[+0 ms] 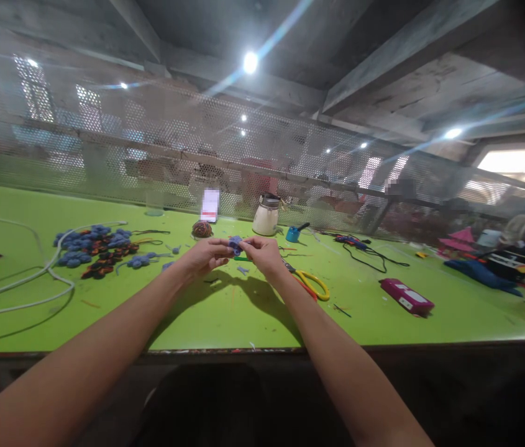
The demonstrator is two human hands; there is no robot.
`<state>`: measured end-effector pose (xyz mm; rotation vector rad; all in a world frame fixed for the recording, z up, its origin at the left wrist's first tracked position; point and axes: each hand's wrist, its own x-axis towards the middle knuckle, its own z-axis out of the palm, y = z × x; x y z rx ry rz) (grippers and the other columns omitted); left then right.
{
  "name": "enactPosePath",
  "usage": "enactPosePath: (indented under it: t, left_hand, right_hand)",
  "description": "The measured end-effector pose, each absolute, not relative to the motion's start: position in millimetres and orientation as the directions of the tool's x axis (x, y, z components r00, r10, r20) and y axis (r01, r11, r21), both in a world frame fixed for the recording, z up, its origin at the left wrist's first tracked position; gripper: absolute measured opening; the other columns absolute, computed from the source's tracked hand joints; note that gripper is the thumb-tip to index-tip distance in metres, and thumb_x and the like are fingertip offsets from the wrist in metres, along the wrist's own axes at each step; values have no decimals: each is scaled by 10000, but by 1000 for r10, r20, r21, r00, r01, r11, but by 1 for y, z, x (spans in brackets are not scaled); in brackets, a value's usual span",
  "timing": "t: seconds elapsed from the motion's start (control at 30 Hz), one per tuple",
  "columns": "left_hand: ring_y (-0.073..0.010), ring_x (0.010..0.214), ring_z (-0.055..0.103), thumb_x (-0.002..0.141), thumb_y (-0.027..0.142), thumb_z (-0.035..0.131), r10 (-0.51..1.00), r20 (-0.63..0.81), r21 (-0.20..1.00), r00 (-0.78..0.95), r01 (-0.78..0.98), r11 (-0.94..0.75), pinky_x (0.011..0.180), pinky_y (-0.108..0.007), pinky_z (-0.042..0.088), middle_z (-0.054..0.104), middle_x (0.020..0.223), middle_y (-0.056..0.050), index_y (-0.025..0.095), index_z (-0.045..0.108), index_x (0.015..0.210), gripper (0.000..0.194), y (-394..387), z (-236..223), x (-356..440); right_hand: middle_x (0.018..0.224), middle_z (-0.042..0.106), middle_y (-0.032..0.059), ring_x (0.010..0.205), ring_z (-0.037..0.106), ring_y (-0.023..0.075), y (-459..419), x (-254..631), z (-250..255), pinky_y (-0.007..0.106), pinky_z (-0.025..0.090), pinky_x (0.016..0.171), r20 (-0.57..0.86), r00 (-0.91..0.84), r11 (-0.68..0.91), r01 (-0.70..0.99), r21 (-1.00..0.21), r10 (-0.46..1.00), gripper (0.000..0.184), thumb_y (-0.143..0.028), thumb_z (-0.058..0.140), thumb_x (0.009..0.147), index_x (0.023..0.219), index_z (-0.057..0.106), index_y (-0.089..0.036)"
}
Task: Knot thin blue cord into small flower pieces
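Both my arms reach out over the green table (225, 316). My left hand (205, 256) and my right hand (262, 253) meet above the table's middle, fingers pinched together on a small blue crocheted flower (235, 244) held between them. A small blue piece (242, 270) lies on the table just below my hands. Yellow-handled scissors (311, 284) rest right beside my right wrist.
A pile of blue and dark crocheted flowers (94, 247) lies at the left, near a white cord (52, 270). A white kettle (266, 217), a blue cup (292, 234), a phone (210, 205), a black cable (369, 254) and a pink box (406, 297) stand around. A perforated mesh screen (159, 143) backs the table.
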<state>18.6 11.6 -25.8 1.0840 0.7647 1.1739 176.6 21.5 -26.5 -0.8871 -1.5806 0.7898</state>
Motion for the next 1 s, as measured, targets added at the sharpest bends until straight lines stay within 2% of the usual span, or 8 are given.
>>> enactPosePath:
  t: [0.2, 0.37, 0.63, 0.87, 1.0]
  left_hand:
    - [-96, 663, 583, 582, -86, 624, 962, 72, 943, 262, -332, 20, 626, -199, 446, 647, 704, -66, 91, 641, 679, 203, 10, -26, 19]
    - [-98, 628, 584, 656, -4, 637, 959, 43, 935, 279, -349, 60, 600, -208, 454, 631, 701, -65, 92, 623, 707, 109, 9, -25, 19]
    - [-115, 678, 609, 719, 42, 627, 963, 8, 930, 271, -356, 92, 616, -207, 480, 658, 755, -97, 100, 650, 710, 63, 10, -27, 20]
    - [-77, 632, 572, 708, 9, 631, 981, 38, 904, 192, -424, 48, 672, -192, 508, 638, 708, -63, 83, 664, 654, 97, 12, -27, 21]
    - [-88, 634, 584, 702, 15, 641, 982, 45, 892, 182, -449, 43, 667, -204, 523, 639, 715, -58, 93, 657, 676, 84, 14, -26, 20]
  right_hand:
    - [383, 419, -70, 346, 267, 34, 24, 178, -30, 202, 169, 360, 376, -132, 386, 55, -921, 917, 303, -418, 673, 622, 681, 627, -125]
    - [383, 428, -71, 335, 263, 30, 19, 177, -29, 194, 148, 356, 301, -183, 305, -3, -952, 936, 321, -422, 698, 594, 683, 611, -126]
    - [399, 447, -62, 339, 288, 34, 19, 175, -31, 188, 179, 351, 292, -203, 309, 58, -949, 935, 343, -448, 687, 596, 698, 630, -126]
    - [434, 472, -45, 388, 355, 58, 19, 175, -33, 197, 276, 397, 378, -253, 428, 179, -886, 890, 261, -385, 636, 667, 723, 665, -131]
    - [514, 538, -11, 470, 432, 92, 15, 172, -32, 224, 345, 480, 539, -233, 588, 310, -747, 809, 200, -318, 597, 713, 707, 673, -133]
